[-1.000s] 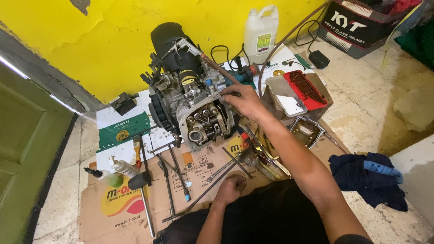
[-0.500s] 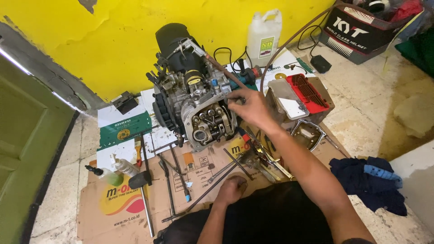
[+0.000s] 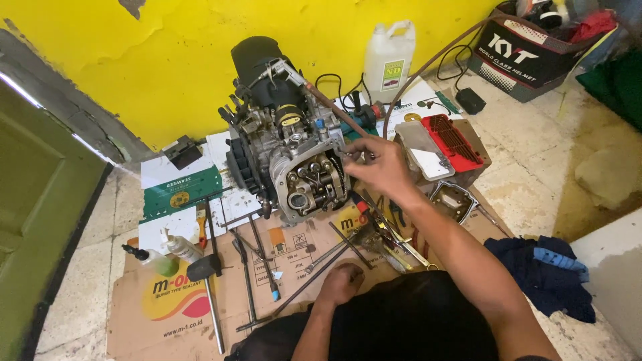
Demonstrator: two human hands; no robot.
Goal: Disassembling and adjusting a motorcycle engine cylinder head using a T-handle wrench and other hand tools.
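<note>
While the right hand (image 3: 380, 168) is extended over the grey metal engine block with its exposed cylinder head (image 3: 304, 175), the fingers are seen pinched at the head's upper right edge; whether a small part is held between them cannot be told. The left hand (image 3: 341, 282) is curled into a loose fist, resting on the flattened brown cardboard sheet (image 3: 167, 301) on the floor, apparently holding nothing. A light, steady fingertip grip is judged best, with the block kept from rocking. The block stands upright on the cardboard, valve gear facing the wearer, black housing behind. Loose steel wrenches and rods (image 3: 374, 241) lie just beside it.
</note>
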